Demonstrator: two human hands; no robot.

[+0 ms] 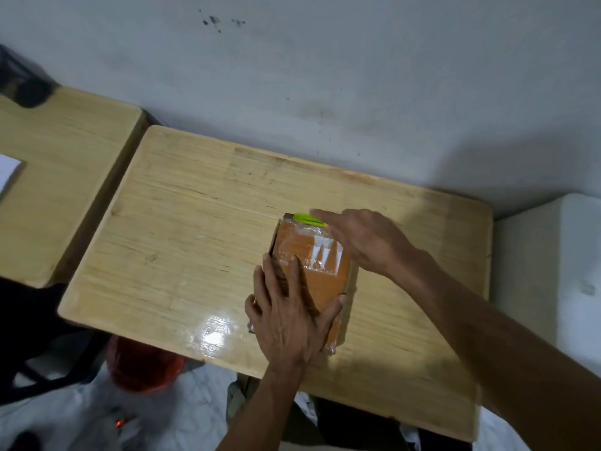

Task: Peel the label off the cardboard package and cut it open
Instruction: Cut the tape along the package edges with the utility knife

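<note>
A brown cardboard package point(325, 281) wrapped in shiny clear tape lies on the wooden table point(195, 229), right of centre. A torn white label remnant point(320, 255) shows on its top face. My left hand point(289, 317) presses flat on the near half of the package, fingers spread. My right hand point(364, 239) reaches over the far right edge and holds a bright green cutter point(307, 219) at the package's far end. The cutter's blade is hidden.
A second wooden table point(55, 177) stands to the left with white paper point(8, 174) on it. A grey wall runs behind. A red plastic bag point(143, 369) lies below the table's near edge. A white surface point(559, 271) sits at right.
</note>
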